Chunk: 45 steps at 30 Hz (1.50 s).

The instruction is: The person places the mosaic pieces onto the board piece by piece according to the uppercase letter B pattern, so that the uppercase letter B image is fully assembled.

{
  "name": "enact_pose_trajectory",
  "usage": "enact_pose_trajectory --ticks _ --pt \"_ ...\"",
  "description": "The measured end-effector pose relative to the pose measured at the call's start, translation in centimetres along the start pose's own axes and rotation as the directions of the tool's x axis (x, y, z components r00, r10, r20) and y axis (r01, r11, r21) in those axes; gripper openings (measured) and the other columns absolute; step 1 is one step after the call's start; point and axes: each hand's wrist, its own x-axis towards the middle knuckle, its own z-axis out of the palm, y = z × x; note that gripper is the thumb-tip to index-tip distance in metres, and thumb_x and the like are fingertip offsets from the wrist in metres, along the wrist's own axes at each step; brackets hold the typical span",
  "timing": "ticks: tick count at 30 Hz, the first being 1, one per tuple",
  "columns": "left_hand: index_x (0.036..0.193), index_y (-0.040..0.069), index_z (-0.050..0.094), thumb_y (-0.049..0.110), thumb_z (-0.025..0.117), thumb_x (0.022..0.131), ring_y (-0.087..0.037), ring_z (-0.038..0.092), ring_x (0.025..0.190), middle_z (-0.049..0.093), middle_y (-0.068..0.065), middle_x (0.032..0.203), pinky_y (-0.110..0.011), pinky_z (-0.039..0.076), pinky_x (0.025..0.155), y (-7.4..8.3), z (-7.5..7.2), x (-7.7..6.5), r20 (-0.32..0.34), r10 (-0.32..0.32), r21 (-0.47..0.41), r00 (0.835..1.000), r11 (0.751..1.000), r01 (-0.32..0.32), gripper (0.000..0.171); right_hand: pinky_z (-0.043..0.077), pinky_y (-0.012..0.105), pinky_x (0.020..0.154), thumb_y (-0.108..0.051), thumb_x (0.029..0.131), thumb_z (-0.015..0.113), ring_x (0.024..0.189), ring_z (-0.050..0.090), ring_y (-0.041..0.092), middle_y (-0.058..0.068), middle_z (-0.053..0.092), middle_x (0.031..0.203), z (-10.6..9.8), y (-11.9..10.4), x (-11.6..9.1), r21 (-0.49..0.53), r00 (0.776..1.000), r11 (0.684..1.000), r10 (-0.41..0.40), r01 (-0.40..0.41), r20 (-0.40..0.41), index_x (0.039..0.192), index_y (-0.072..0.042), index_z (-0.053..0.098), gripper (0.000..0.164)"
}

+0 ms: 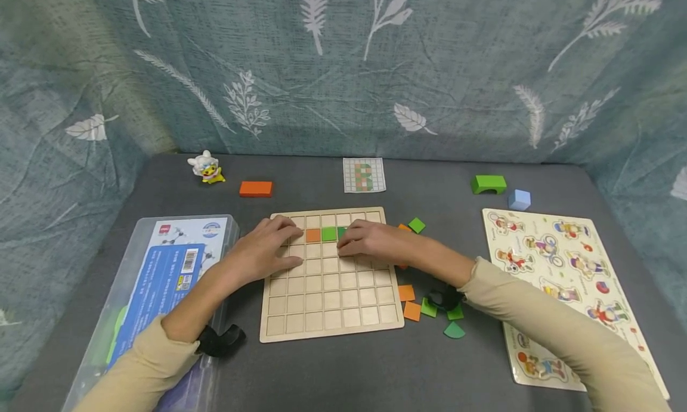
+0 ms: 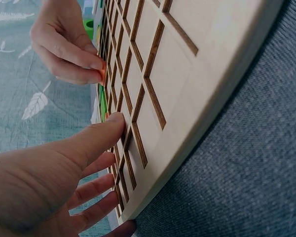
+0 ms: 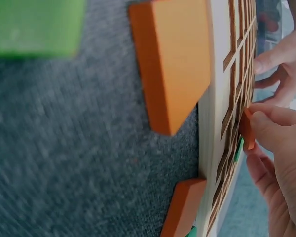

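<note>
Orange tile [image 3: 246, 130] pinched by right hand [image 1: 376, 241] shows only in wrist views; left hand [image 1: 263, 249] lies spread, empty.

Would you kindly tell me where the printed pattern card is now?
In the head view, the pattern card lies just beyond the wooden grid board, with the orange rectangular block to its left and the green arch block to its right.

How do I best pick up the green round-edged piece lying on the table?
Try pinching the rounded piece by its left and right corners, coming from above on the near side. It lies flat, so getting fingers underneath looks hard, and another green piece sits just behind it.
</note>
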Motion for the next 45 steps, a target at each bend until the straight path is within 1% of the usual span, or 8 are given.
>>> enact_pose_trajectory --ticks 9,18,24,28,31,36,39,45 --pt "0.131 0.009 0.060 0.031 0.074 0.086 -0.029 0.047 0.114 0.052 -0.010 0.132 -0.049 0.047 0.090 -0.1 0.1 -0.1 0.006 -0.019 -0.003 1.000 1.000 0.019 0.052 0.051 0.025 0.091 -0.008 0.094 0.059 0.107 0.059 0.018 0.001 0.067 0.115 0.2 0.4 0.3 -0.075 0.998 0.996 -0.055 0.057 0.017 0.113 -0.013 0.071 0.024" --pt "0.131 0.008 0.059 0.031 0.074 0.086 -0.030 0.047 0.116 0.052 -0.011 0.132 -0.051 0.046 0.093 -0.3 0.2 -0.4 -0.004 -0.011 -0.019 1.000 1.000 0.011 0.053 0.050 0.028 0.092 -0.009 0.093 0.062 0.106 0.060 0.018 -0.001 0.069 0.116 0.4 0.6 -0.1 -0.138 0.998 0.989 -0.061 0.059 -0.008 0.116 -0.016 0.072 0.026" --pt "0.129 0.009 0.061 0.031 0.074 0.086 -0.030 0.049 0.113 0.054 -0.011 0.130 -0.051 0.047 0.090 -0.2 0.3 -0.5 -0.022 0.009 -0.015 1.000 1.000 -0.009 0.050 0.050 0.027 0.094 -0.014 0.093 0.064 0.109 0.060 0.018 0.001 0.068 0.117 0.6 0.6 -0.3 -0.099 0.998 0.994 -0.048 0.043 -0.050 0.114 -0.016 0.071 0.023" --pt "0.130 0.009 0.060 0.031 0.074 0.085 -0.029 0.049 0.113 0.053 -0.011 0.131 -0.051 0.048 0.089 -0.1 0.4 -0.6 -0.028 0.011 -0.019 1.000 1.000 -0.012 0.052 0.051 0.029 0.090 -0.013 0.091 0.067 0.108 0.061 0.019 0.003 0.068 0.115 0.2 1.0 -1.9 -0.008 0.991 0.999 0.049 -0.050 -0.125 0.115 -0.013 0.070 0.024" --pt "0.130 0.008 0.060 0.030 0.074 0.086 -0.030 0.048 0.114 0.052 -0.011 0.132 -0.051 0.048 0.089 -0.1 0.5 -0.5 -0.031 0.017 -0.027 0.999 0.999 -0.018 0.052 0.050 0.033 0.083 -0.011 0.089 0.069 0.103 0.059 0.020 0.006 0.067 0.114 -0.4 1.7 -4.2 0.090 0.968 0.981 0.186 -0.173 -0.170 0.117 -0.009 0.069 0.027" --pt "0.130 0.009 0.060 0.030 0.074 0.086 -0.030 0.048 0.115 0.052 -0.011 0.133 -0.052 0.047 0.091 -0.1 0.3 -0.5 -0.024 0.011 -0.028 1.000 1.000 -0.011 0.051 0.049 0.037 0.079 -0.012 0.089 0.070 0.102 0.058 0.022 0.008 0.065 0.115 -1.2 2.5 -8.6 0.223 0.899 0.906 0.401 -0.360 -0.178 0.120 -0.008 0.067 0.031" --pt "0.130 0.009 0.060 0.030 0.073 0.086 -0.030 0.048 0.115 0.052 -0.011 0.133 -0.052 0.047 0.091 -0.1 0.2 -0.4 -0.019 0.012 -0.021 1.000 1.000 -0.012 0.050 0.049 0.038 0.077 -0.012 0.087 0.071 0.101 0.060 0.022 0.008 0.064 0.114 -1.4 2.3 -11.0 0.250 0.862 0.866 0.478 -0.432 -0.166 0.121 -0.008 0.066 0.035" --pt "0.129 0.009 0.060 0.030 0.073 0.087 -0.030 0.047 0.114 0.052 -0.011 0.132 -0.052 0.047 0.091 -0.1 0.1 -0.2 -0.019 0.020 -0.012 1.000 1.000 -0.020 0.049 0.048 0.028 0.071 -0.015 0.084 0.075 0.092 0.061 0.015 0.006 0.064 0.109 -1.5 1.5 -14.7 0.251 0.804 0.810 0.574 -0.530 -0.155 0.121 -0.008 0.066 0.039"
